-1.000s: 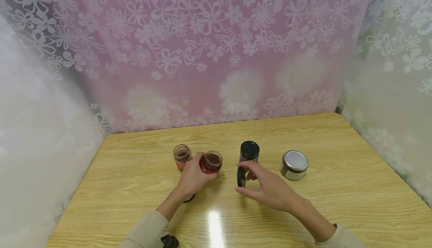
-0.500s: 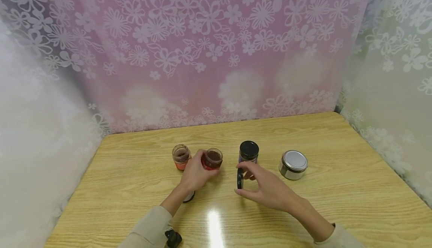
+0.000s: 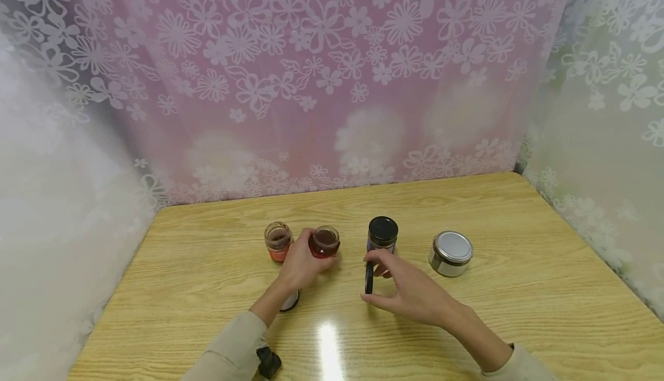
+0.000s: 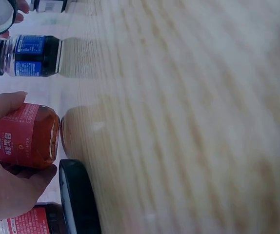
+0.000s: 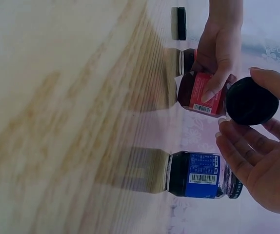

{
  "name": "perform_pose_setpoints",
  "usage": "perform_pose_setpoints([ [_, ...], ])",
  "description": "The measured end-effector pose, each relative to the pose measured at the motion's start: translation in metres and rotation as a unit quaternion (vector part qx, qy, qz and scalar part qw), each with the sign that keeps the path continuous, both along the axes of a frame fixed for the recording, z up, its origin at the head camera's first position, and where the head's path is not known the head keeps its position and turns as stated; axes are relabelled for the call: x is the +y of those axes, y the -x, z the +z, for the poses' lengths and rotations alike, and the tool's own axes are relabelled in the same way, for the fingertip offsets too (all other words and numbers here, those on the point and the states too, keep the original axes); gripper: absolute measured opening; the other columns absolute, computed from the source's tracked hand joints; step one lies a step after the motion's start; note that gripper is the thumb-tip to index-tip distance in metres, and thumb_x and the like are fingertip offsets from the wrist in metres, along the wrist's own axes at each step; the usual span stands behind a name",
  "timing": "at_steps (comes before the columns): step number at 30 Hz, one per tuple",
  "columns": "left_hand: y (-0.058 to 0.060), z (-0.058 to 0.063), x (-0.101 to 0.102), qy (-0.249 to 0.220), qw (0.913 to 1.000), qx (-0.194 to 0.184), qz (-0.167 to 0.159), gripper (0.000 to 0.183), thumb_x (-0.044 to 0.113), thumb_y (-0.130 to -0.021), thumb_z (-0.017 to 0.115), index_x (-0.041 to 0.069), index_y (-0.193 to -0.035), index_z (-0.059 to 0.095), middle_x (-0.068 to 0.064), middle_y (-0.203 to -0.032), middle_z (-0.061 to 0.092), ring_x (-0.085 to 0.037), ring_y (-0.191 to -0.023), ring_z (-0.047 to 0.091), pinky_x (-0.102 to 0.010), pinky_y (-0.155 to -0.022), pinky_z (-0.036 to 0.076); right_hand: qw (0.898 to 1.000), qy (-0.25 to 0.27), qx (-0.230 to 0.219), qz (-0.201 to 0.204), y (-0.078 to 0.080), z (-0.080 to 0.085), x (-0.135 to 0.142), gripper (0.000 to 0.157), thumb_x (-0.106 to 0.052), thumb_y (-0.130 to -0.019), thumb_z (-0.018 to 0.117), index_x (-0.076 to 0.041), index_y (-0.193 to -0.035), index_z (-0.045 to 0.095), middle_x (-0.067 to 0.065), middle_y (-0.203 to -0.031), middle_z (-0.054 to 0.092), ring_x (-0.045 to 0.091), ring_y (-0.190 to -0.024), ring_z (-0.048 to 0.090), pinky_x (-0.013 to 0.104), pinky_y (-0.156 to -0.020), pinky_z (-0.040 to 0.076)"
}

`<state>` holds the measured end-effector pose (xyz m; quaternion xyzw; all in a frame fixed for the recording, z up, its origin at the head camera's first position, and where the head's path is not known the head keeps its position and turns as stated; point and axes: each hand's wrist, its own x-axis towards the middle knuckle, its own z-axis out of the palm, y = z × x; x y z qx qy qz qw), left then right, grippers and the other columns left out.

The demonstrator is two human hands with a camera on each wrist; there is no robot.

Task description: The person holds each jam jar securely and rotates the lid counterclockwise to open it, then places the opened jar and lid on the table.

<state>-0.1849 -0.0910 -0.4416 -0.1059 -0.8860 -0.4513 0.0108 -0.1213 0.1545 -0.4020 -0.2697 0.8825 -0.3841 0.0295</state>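
Note:
My left hand (image 3: 302, 266) grips a lidless glass jar (image 3: 325, 241) of dark red contents around its side. Its red label (image 4: 15, 139) shows in the left wrist view, where the base is at or just above the tabletop. My right hand (image 3: 417, 291) pinches a black jar lid (image 3: 369, 278) by its rim. That lid stands on edge in the air, to the right of the jar and apart from it. In the right wrist view the lid's dark face (image 5: 251, 102) overlaps the jar's mouth end. Part of the red jar is hidden behind my left fingers.
Left of the held jar stands another open jar (image 3: 278, 244). A second lid (image 3: 290, 301) lies under my left wrist. Behind my right hand is a blue-labelled jar with a black lid (image 3: 383, 229). A silver-lidded jar (image 3: 452, 251) stands farther right.
The red-labelled jar and my left hand have shifted slightly away from me. My right hand has barely moved; the lid has turned more edge-on to the head view.

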Motion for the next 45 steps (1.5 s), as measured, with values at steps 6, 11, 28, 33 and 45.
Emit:
perform_pose_setpoints([
  [6,0.005,-0.001,0.000,-0.010,0.9999,-0.005,-0.006,0.062,0.028,-0.076,0.082,0.006,-0.123,0.048,-0.007,-0.107,0.062,-0.022,-0.097,0.061,-0.040,-0.082,0.049,1.000,-0.008,0.020,0.006,0.002,-0.001,-0.001,0.055,-0.045,-0.083,0.072,-0.023,-0.126,0.048,-0.006,-0.118,0.055,0.019,-0.100,0.061,0.041,-0.082,0.051],
  [11,0.009,-0.003,0.001,-0.013,0.9999,-0.006,-0.008,0.059,0.027,-0.076,0.082,0.008,-0.120,0.049,-0.006,-0.108,0.061,-0.022,-0.097,0.060,-0.041,-0.082,0.049,1.000,-0.009,0.018,0.007,0.002,-0.002,-0.002,0.056,-0.046,-0.083,0.072,-0.021,-0.127,0.048,-0.007,-0.119,0.055,0.019,-0.100,0.061,0.041,-0.082,0.051],
  [28,0.010,0.002,0.001,-0.062,0.9974,-0.036,-0.003,0.106,0.028,-0.073,0.085,0.016,-0.153,0.017,-0.010,-0.133,0.050,-0.025,-0.115,0.054,-0.045,-0.094,0.043,1.000,-0.012,0.006,0.001,0.004,-0.004,-0.005,0.060,-0.045,-0.082,0.073,-0.020,-0.130,0.047,-0.006,-0.121,0.055,0.020,-0.101,0.061,0.041,-0.083,0.051],
  [33,0.000,0.015,0.001,-0.060,0.9977,0.026,-0.017,0.099,0.032,-0.075,0.082,0.022,-0.152,0.021,-0.005,-0.144,0.042,-0.023,-0.125,0.046,-0.048,-0.096,0.042,1.000,-0.018,-0.001,-0.004,0.004,-0.005,-0.005,0.064,-0.047,-0.083,0.072,-0.017,-0.134,0.046,-0.006,-0.125,0.054,0.018,-0.101,0.060,0.041,-0.083,0.051],
  [45,-0.027,0.028,-0.021,0.123,0.9570,0.257,-0.053,0.085,0.035,-0.074,0.080,0.008,-0.144,0.041,-0.012,-0.140,0.046,-0.028,-0.125,0.046,-0.047,-0.096,0.043,0.999,-0.039,0.002,-0.001,0.006,-0.008,-0.005,0.064,-0.044,-0.084,0.072,-0.012,-0.133,0.048,-0.001,-0.122,0.057,0.019,-0.101,0.061,0.040,-0.082,0.051],
])
